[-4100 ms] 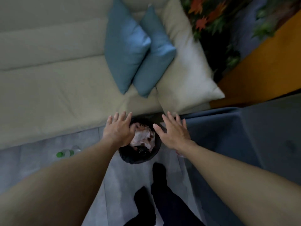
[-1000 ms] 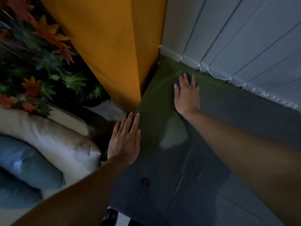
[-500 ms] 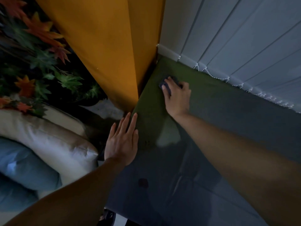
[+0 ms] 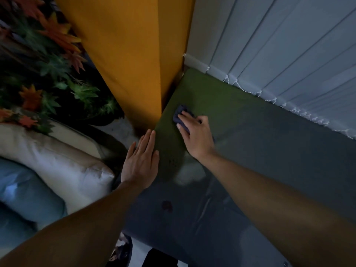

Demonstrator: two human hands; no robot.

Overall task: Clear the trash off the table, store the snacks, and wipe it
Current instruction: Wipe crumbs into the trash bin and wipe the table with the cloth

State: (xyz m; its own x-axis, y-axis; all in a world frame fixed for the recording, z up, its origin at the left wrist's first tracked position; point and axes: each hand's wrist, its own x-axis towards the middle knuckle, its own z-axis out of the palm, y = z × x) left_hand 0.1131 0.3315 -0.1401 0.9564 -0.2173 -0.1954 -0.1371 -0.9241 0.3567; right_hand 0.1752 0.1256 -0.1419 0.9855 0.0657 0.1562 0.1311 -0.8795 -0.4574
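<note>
Single view, head-worn, wide-angle. Looks forward and steeply down onto table (image 4: 269, 151) corner, close range. Both forearms enter from bottom edge. Left hand (image 4: 140, 160) and right hand (image 4: 194, 135), gripping cloth (image 4: 178, 112), sit near frame centre. Curtain (image 4: 125, 54) and blinds (image 4: 289, 54) fill top; cushion (image 4: 57, 166) at lower left.

surface: table (image 4: 269, 170), dark glossy top, tinted green at far left corner | on it: dark blue cloth (image 4: 180, 112) near that corner, right hand (image 4: 194, 135) over it, fingers bent | left hand (image 4: 140, 162) flat at left edge, fingers straight | marks: dark specks (image 4: 173, 161) just beside left hand; reddish spot (image 4: 167, 206) nearer front
</note>
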